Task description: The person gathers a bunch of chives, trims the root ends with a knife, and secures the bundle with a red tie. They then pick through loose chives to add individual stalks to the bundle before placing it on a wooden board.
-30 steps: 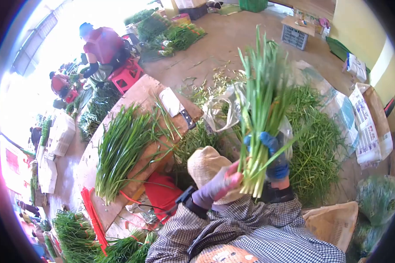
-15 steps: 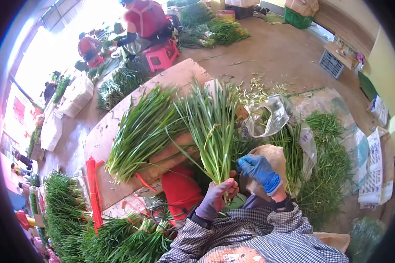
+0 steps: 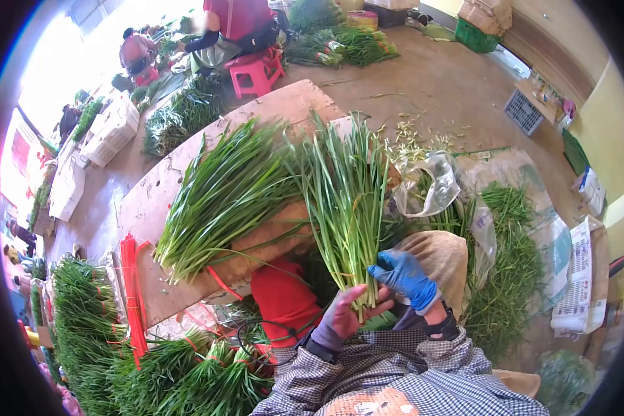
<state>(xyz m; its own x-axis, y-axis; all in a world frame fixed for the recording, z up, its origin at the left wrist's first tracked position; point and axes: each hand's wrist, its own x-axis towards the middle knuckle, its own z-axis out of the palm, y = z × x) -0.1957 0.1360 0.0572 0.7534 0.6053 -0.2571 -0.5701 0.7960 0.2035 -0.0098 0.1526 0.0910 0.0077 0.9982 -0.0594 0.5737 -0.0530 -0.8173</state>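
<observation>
My left hand [image 3: 350,310], in a purplish glove with bare fingertips, is under the stem ends of a bunch of long green leaves [image 3: 347,215]; its fingers look spread while the stems rest against the palm. My right hand [image 3: 405,277], in a blue glove, has its fingers closed at the right side of the same stems, just above the left hand. The bunch stands upright with its tips pointing away. To its left, a larger pile of leaves [image 3: 225,197] lies on a wooden board [image 3: 152,201]. Red ties [image 3: 130,298] hang over the board's near left edge.
Tied bundles [image 3: 218,371] lie at the lower left. A plastic bag [image 3: 437,187] and loose greens [image 3: 509,263] are on the right. Beyond the board, a person in red [image 3: 239,21] sits on a pink stool [image 3: 255,73]; another person [image 3: 137,52] sits farther left.
My left hand has opened from its grip around the stems. My right hand has moved left onto the stems. The view has shifted slightly, and the bunch looks more fanned out.
</observation>
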